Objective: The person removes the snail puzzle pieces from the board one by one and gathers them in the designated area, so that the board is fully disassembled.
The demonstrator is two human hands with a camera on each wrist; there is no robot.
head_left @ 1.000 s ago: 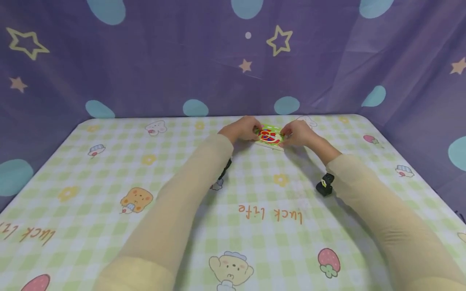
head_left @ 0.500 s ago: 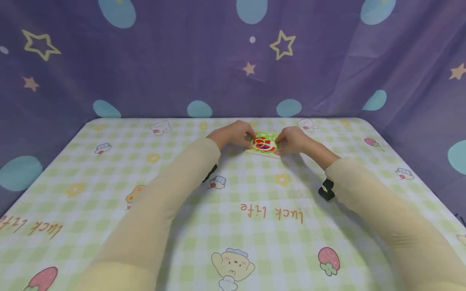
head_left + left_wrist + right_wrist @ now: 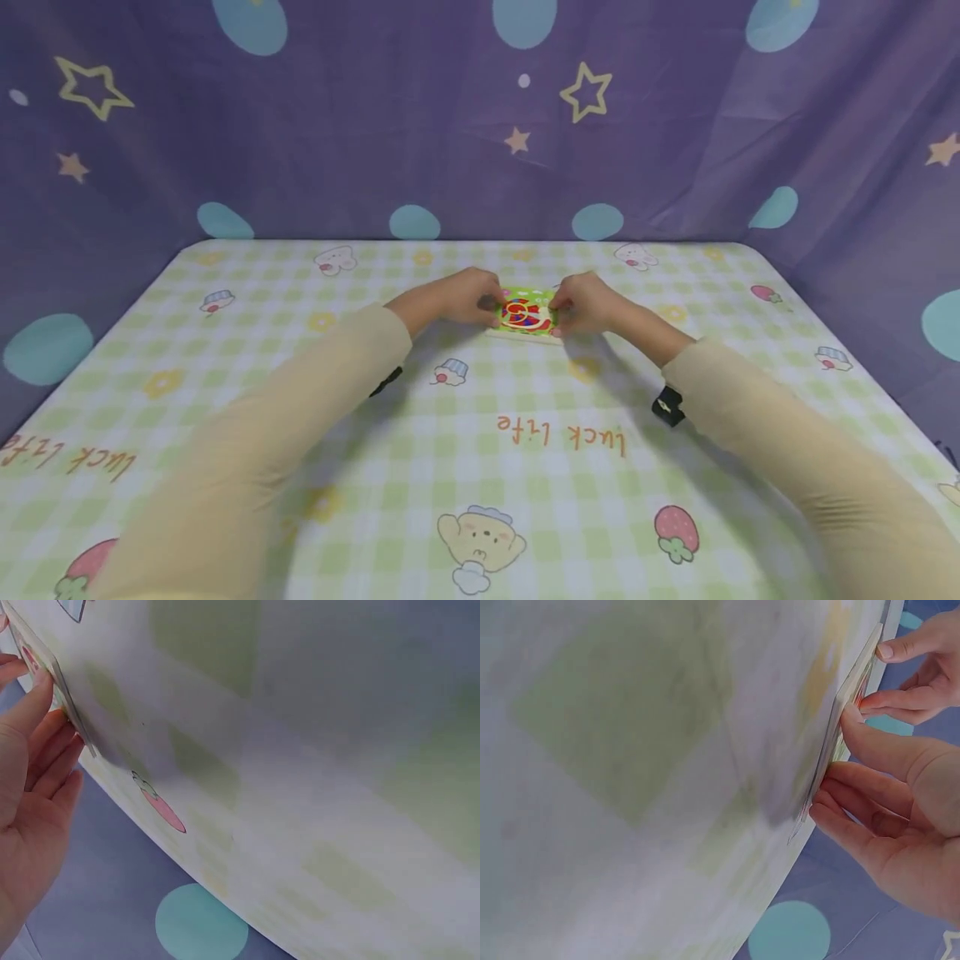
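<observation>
We take this for a curtained-off indoor corner, but we cannot tell whether it is in a home or a studio. A creased purple curtain (image 3: 442,150) with stars (image 3: 587,92) and blue spots (image 3: 524,20) runs behind and along both sides of the table (image 3: 712,304), whose green-and-white checked cover (image 3: 405,508) carries childlike strawberries (image 3: 677,533) and cupcakes (image 3: 451,372).

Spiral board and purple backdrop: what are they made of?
Spiral board: possibly wood or thick card; pale, plain edge, brightly multicoloured face, finish unclear. Purple backdrop: probably fabric, matte-looking, judging by its soft creases and lack of shine.
</observation>
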